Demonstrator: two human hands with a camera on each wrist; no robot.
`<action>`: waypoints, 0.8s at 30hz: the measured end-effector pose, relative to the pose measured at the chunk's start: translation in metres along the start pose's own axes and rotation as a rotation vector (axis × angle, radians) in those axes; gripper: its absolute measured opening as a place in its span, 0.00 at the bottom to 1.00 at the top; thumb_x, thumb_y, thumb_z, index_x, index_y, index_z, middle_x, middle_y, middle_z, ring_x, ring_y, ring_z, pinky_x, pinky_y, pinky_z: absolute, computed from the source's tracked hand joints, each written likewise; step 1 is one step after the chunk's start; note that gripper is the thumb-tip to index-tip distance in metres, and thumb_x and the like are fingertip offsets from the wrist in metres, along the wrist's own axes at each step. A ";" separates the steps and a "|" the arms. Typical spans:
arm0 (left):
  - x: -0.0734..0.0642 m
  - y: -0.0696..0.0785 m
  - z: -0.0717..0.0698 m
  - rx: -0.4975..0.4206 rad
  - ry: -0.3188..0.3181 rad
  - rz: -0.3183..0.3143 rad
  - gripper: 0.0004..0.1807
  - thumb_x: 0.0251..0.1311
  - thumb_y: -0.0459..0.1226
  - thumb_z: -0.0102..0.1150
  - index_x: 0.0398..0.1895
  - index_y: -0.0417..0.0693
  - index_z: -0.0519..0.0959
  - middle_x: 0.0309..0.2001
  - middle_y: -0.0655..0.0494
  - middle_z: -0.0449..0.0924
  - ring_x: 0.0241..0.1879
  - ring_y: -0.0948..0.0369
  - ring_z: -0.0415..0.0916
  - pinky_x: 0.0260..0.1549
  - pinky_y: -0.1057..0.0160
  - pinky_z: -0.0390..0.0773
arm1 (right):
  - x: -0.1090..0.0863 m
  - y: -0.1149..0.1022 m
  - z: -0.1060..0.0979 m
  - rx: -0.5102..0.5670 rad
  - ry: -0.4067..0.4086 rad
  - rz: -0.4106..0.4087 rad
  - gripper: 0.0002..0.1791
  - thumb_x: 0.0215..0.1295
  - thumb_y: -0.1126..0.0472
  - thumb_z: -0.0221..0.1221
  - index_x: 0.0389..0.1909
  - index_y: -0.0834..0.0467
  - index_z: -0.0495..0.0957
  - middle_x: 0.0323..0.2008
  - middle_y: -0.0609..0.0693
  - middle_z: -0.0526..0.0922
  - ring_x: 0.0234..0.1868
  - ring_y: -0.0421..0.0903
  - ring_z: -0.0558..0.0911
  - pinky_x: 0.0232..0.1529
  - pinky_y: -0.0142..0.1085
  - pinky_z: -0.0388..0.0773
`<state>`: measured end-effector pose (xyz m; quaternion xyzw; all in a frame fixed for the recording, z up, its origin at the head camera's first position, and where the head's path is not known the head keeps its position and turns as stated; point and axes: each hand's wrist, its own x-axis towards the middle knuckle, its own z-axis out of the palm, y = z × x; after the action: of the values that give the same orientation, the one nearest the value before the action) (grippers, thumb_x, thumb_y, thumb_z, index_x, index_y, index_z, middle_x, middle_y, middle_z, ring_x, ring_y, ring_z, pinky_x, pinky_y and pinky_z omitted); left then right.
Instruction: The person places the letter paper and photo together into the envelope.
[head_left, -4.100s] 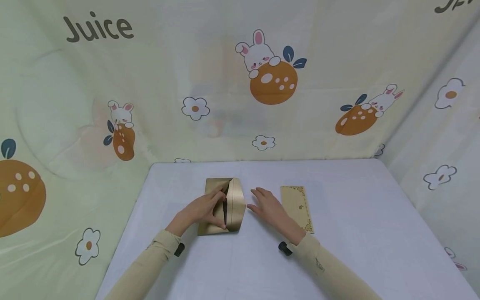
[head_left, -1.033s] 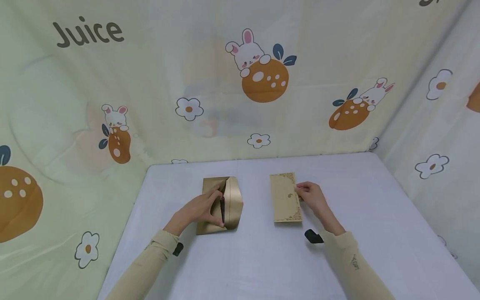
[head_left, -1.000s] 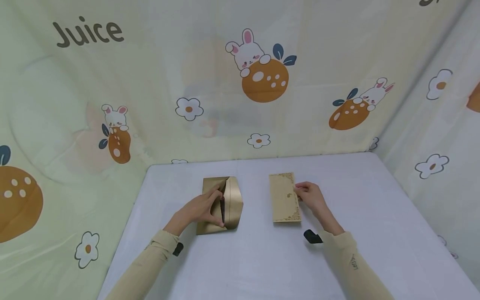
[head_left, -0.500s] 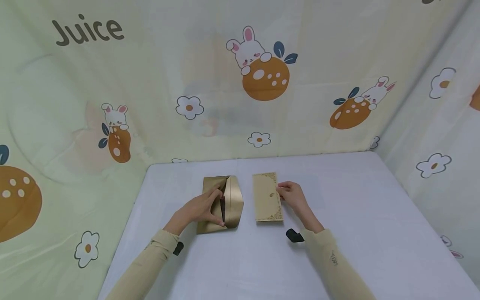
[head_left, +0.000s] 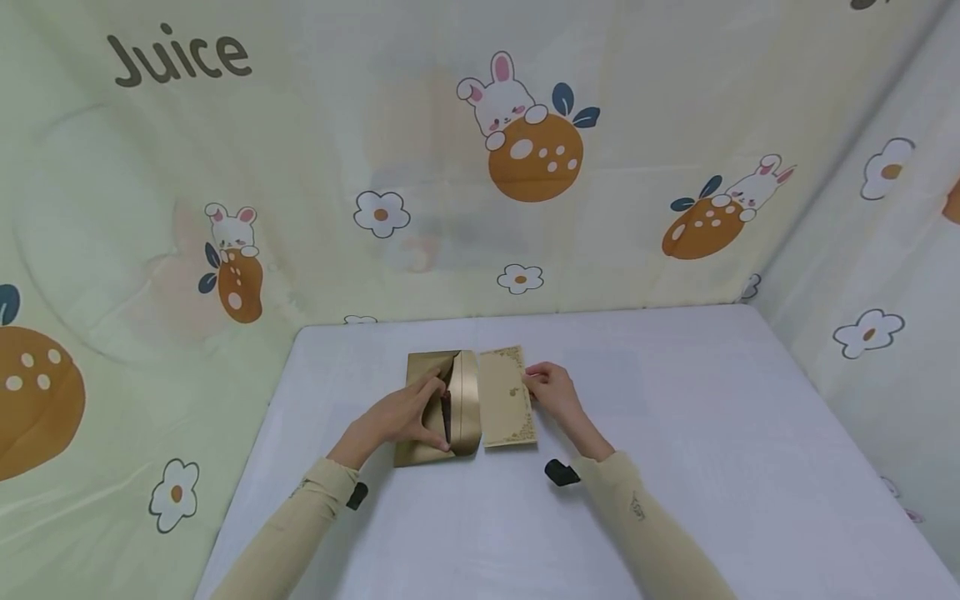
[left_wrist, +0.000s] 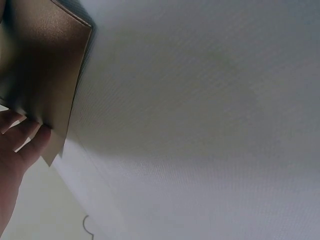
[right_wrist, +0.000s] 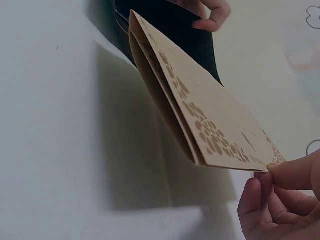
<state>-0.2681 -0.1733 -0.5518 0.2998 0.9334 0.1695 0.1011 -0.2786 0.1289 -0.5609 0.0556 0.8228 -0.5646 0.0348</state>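
Note:
A gold envelope (head_left: 467, 408) lies on the left part of the table, its flap turned to the right and its mouth gaping. My left hand (head_left: 401, 417) grips it at the mouth, thumb and fingers bent around the bulged front panel. Fingertips of that hand (left_wrist: 22, 145) show at the envelope's edge in the left wrist view. My right hand (head_left: 553, 390) pinches the right edge of a cream folded card (head_left: 504, 398) with brown ornament. The card's left edge reaches the flap. In the right wrist view, the card (right_wrist: 205, 105) is tilted above the table and overlaps the envelope's dark mouth.
A white cloth covers the table (head_left: 675, 400). Behind it hangs a curtain (head_left: 435, 108) printed with rabbits, oranges and flowers. Small black devices sit on both wrists, one by the right cuff (head_left: 561, 472).
My right hand took hold of the card and has carried it left up to the envelope's flap. My left hand has stayed on the envelope.

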 end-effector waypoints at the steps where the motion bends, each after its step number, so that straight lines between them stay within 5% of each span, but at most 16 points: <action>1: 0.000 0.000 0.000 0.000 0.002 0.001 0.51 0.37 0.70 0.72 0.60 0.56 0.61 0.80 0.43 0.47 0.49 0.48 0.79 0.44 0.51 0.80 | 0.000 -0.001 0.003 -0.003 -0.002 -0.008 0.13 0.70 0.66 0.59 0.50 0.70 0.79 0.37 0.63 0.86 0.29 0.42 0.80 0.32 0.31 0.77; 24: -0.001 0.000 -0.003 -0.009 -0.013 -0.003 0.51 0.38 0.69 0.72 0.61 0.56 0.61 0.80 0.44 0.48 0.45 0.51 0.78 0.44 0.52 0.80 | 0.007 -0.013 0.040 -0.105 -0.046 -0.028 0.11 0.70 0.63 0.60 0.47 0.66 0.80 0.37 0.60 0.86 0.31 0.47 0.83 0.31 0.32 0.77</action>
<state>-0.2679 -0.1747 -0.5485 0.2988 0.9325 0.1714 0.1085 -0.2874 0.0874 -0.5636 0.0290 0.8510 -0.5221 0.0488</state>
